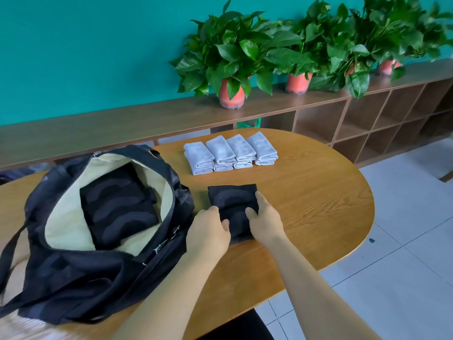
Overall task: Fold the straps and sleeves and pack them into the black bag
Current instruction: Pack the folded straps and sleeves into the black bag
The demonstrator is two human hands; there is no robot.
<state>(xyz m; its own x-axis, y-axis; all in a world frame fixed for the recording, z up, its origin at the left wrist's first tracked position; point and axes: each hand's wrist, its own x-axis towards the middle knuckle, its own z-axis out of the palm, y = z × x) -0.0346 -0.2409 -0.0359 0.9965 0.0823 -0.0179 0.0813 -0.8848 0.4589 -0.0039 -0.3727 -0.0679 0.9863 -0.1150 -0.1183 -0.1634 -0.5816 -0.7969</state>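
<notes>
Forearms [318, 290] outstretched, left hand [210, 231], right hand [266, 219], fingers [260, 198] gripping sleeve [232, 196] (beside bag [73, 278])

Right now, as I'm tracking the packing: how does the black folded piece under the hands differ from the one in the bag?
The table piece lies on the wooden table, outside the black bag; the bagged piece rests inside on the pale lining. The left hand and right hand hold the table piece; nothing touches the bagged piece. The bagged piece looks larger. Both are black, folded, with faint curved bands.
</notes>
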